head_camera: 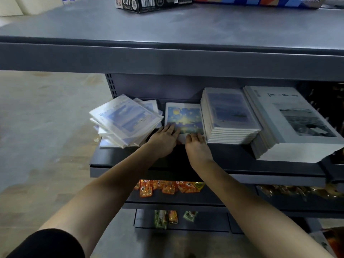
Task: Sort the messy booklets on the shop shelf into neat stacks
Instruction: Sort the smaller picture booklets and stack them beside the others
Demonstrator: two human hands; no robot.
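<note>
A booklet with a blue and yellow cover [186, 116] lies flat on the dark shelf [232, 159], between two piles. My left hand [164, 137] rests with straight fingers on its near left corner. At the near right edge of the same booklet, my right hand [197, 146] lies with its fingers flat on the cover. To the left sits a messy heap of pale blue booklets [124, 120], skewed at several angles. To the right stands a neat stack of blue-covered booklets [230, 116], and beyond it a taller stack of larger grey booklets [296, 121].
The grey shelf above [167, 58] overhangs the booklets and carries a black box [152, 3]. Lower shelves hold orange snack packets [165, 187] and green ones [161, 218]. The floor lies open to the left of the shelving.
</note>
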